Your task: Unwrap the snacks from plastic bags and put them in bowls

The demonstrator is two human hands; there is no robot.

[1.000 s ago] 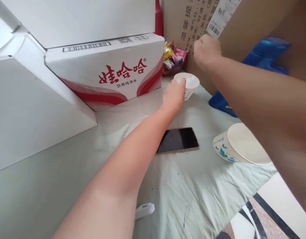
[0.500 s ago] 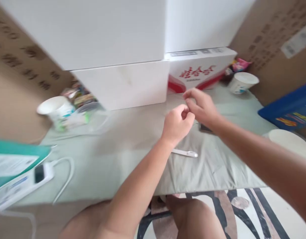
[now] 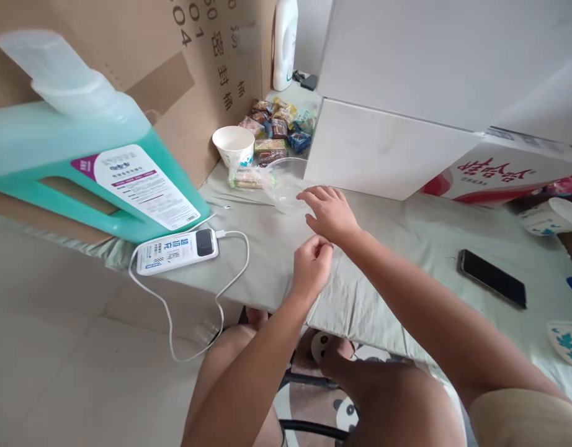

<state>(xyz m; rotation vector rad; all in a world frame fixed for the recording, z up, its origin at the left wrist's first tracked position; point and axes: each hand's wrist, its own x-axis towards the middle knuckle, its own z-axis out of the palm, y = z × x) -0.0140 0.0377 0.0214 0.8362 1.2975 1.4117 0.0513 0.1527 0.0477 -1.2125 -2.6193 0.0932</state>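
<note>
On the worktop (image 3: 420, 230), the clear bowl (image 3: 290, 186) stands back from the front edge, unlifted so far. The right hand (image 3: 330, 214) spreads its fingers at the rim, contact unclear; the left hand (image 3: 312, 267) has fingers curled closed, contents hidden. Snack packets (image 3: 278, 128) lie behind.

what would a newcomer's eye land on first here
Probably the big green jug at the left. Next come the two hands near the middle: the right hand, fingers spread near a clear container, and the left hand, curled just below it in the picture. Farther back, colourful wrapped snacks lie beside a white cup.
</note>
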